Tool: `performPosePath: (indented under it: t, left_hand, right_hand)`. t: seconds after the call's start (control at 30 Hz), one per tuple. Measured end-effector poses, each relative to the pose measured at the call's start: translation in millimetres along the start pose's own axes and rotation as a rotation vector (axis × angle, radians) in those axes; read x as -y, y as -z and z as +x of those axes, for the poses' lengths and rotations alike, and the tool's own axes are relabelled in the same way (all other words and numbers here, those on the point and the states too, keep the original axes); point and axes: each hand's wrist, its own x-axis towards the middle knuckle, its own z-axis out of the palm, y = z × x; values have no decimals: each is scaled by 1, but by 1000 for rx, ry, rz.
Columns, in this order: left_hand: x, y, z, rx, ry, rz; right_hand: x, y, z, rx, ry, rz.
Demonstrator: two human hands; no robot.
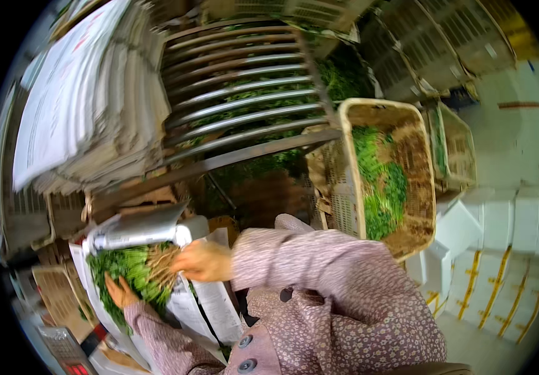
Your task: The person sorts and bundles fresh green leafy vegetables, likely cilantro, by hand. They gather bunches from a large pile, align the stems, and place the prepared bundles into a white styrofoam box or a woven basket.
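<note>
A layer of leafy greens with long pale-brown roots (133, 264) lies in a white paper-lined box (82, 275) at the lower left. My left hand (121, 292) rests on the leaves with its fingers spread. At the root end, my right hand (204, 261) is closed around some of the roots, slightly blurred by motion. Its fingertips are partly hidden among them. A silvery-white wrapped roll (138, 236) lies along the box's far side, just beyond the greens.
A tall stack of paper sheets (94, 106) stands at the far left, beside a metal roller rack (244, 94). Right of the rack is a cream plastic crate (429, 187) holding more greens (376, 181). White foam boxes with yellow tape (494, 287) stand at the right. A scale-like device (66, 350) sits lower left.
</note>
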Motion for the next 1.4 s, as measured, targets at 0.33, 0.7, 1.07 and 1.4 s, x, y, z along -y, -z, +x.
performPosePath:
  t: [0.33,0.7,1.07,1.4]
  left_hand:
    - [-267,97,-14,-99,-283,-615]
    - [-612,-19,-17,-62,-962,-472]
    - [-636,-48,-30,19,-887,-315]
    - [-639,-46,-31,10,-890,-324]
  right_hand:
    - [-143,129,-494,-1319,-1417,150]
    - [-254,185,-549,-877,-1701,28]
    - [-308,192,-512,-260,-1812,-48]
    - [-295,162,-496,-242,-1586,-143]
